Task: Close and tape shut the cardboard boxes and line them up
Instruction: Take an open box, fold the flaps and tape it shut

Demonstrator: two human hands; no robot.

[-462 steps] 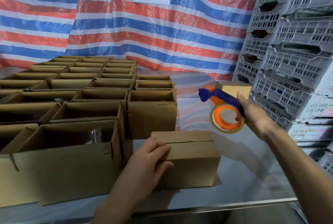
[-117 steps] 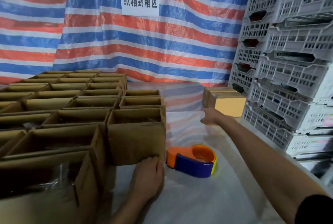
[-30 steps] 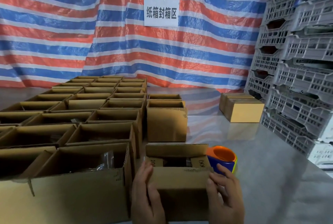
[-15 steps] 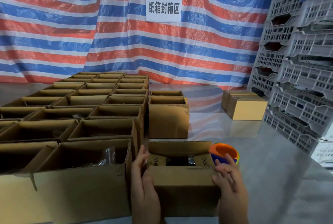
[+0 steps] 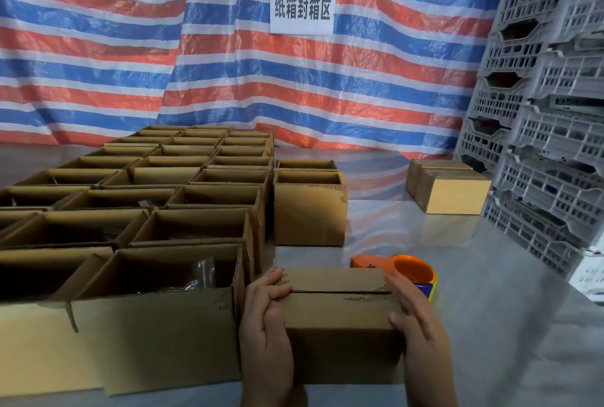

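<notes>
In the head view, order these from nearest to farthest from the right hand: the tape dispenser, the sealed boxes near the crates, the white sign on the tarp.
From the right hand:
1. Tape dispenser, just behind the hand, partly hidden by the held box.
2. Sealed boxes, far right of the table beside the crates.
3. White sign, high on the back tarp.

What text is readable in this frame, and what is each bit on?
"纸箱封箱区": black characters on the white paper sign fixed to the striped tarp.
Dotted dark marks along the flap edges of the box being held shut: not legible as text.
Similar marks on the standing open box near its right edge: too small to read.
Tape dispenser, sealed boxes, grey crates: no readable text.
</notes>
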